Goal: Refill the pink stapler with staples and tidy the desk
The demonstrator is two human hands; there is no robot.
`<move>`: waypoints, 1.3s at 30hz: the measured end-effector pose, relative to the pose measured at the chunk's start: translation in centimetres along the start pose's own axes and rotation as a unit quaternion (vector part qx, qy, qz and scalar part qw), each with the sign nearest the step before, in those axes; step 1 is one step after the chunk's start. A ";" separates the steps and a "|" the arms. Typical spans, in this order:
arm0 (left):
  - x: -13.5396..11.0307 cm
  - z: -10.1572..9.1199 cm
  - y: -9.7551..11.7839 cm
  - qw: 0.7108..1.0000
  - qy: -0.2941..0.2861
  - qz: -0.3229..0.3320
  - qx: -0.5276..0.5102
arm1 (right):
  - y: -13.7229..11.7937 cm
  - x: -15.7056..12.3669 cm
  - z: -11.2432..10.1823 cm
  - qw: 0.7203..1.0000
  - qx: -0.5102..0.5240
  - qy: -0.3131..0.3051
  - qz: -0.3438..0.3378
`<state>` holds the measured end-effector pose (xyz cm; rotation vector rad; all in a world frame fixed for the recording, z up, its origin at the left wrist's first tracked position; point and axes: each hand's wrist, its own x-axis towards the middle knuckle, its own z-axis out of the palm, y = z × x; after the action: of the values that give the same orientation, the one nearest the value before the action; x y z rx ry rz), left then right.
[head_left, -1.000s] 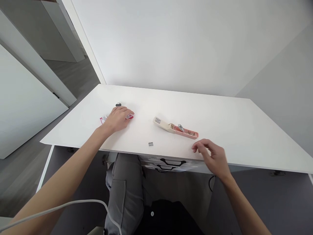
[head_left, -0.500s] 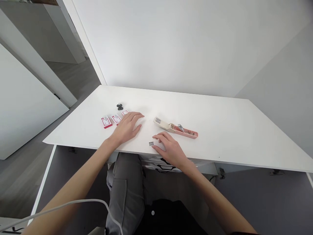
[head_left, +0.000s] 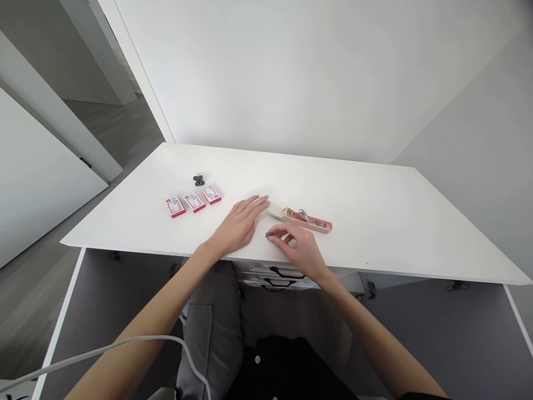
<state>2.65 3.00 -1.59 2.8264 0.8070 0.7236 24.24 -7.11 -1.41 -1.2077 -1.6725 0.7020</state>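
My right hand (head_left: 293, 240) pinches a small grey strip of staples (head_left: 269, 235) between thumb and fingertips, just above the desk top. An opened-out stapler (head_left: 306, 219) lies right beyond it, with a cream half to the left, a pink half to the right and metal parts showing. Stretched flat, my left hand (head_left: 237, 226) has its fingertips at the stapler's cream end and hides part of it. Whether those fingers press on the stapler, I cannot tell.
Three red-and-white boxes (head_left: 194, 201) sit to the left on the white desk (head_left: 375, 211). Behind them is a small black object (head_left: 199, 179), perhaps a staple remover. Drawers with black handles (head_left: 287, 273) are under the front edge. A white cable (head_left: 125, 341) crosses my left forearm.
My right hand has picked up the staple strip from the desk. My left hand has moved right, from beside the boxes to the stapler's cream end. The view has shifted slightly.
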 end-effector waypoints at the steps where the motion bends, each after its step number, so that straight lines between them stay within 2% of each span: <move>1: 0.0 0.1 -0.1 1.000 0.002 -0.001 -0.001 | -0.1 -0.1 -0.6 0.999 0.025 0.014 0.014; 6: -0.2 0.5 -0.3 1.000 0.011 -0.007 -0.005 | -0.4 0.3 -4.0 0.987 0.102 0.091 0.087; 10: -0.3 0.7 -0.4 1.000 0.010 -0.011 -0.002 | -0.5 1.3 -6.4 0.975 0.131 0.146 0.107; 18: -0.3 0.6 -0.1 1.000 -0.004 -0.022 -0.002 | 0.7 3.1 -9.7 0.967 0.113 0.154 0.167; 26: -0.2 0.5 0.0 0.999 -0.020 -0.029 0.005 | 0.8 4.4 -10.1 0.979 0.048 0.132 0.146; 32: -0.3 0.6 0.0 0.999 -0.020 -0.032 0.002 | 0.1 4.2 -9.6 0.983 0.031 0.111 0.146; 39: -0.3 0.7 0.0 0.999 -0.018 -0.026 0.011 | 0.7 3.7 -9.6 0.988 -0.034 0.084 0.123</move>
<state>2.70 2.89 -2.32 2.8176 0.8838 0.6579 32.97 -4.01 3.25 -1.4958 -1.4334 0.6762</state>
